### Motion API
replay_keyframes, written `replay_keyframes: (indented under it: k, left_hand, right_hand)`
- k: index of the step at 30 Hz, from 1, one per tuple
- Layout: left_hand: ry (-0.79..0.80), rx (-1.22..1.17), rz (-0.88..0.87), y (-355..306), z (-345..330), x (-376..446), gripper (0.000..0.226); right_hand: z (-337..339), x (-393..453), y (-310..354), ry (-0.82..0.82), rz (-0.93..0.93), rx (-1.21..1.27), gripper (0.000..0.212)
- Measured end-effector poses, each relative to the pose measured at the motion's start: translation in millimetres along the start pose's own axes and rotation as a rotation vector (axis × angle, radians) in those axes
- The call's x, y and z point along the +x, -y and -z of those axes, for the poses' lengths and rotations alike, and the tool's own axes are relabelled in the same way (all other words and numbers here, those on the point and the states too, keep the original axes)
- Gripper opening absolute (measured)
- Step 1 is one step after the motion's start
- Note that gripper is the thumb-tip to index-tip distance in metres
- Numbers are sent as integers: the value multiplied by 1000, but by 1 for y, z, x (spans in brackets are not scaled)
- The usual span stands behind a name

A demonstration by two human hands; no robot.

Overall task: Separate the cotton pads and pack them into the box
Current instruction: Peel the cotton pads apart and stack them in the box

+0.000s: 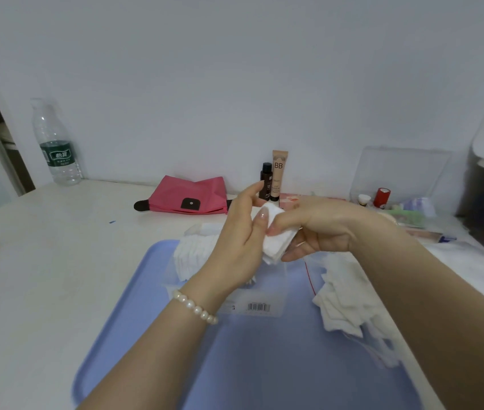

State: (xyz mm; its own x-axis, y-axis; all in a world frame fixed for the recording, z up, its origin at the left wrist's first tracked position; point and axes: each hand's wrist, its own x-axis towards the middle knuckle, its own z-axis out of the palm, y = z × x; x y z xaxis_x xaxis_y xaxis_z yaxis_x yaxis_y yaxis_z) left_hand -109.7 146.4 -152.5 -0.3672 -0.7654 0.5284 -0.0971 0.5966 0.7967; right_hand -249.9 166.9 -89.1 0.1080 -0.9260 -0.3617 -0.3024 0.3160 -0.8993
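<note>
In the head view, a small stack of cotton pads (276, 241) is pinched between the left hand (240, 241) and right hand (323, 229), each grip closed on it, above a blue tray (152, 306) on the bench (42, 261). More loose pads (347, 297) are seen lying at the tray's right.

A single head-worn wide-angle camera looked forward and down from close above a blue tray (152, 321) on a white table (42, 261). It faced the far wall (234, 69), with both forearms entering from the near edge.
</note>
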Motion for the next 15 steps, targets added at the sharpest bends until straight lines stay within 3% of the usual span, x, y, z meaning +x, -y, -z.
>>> replay_keyframes:
  k: [4, 6, 11, 15]
  left_hand:
    - [-169, 114, 73, -4, 14, 16, 29]
    - [-165, 273, 24, 3, 27, 20, 19]
    - [270, 633, -112, 33, 37, 16, 8]
    - [483, 872, -95, 36, 28, 15, 26]
  right_hand:
    - [-4, 1, 14, -155, 25, -5, 29]
    - [-3, 1, 10, -293, 25, 15, 28]
    - [-12, 1, -12, -490, 44, 128, 17]
    - [-25, 11, -29, -706, 82, -5, 27]
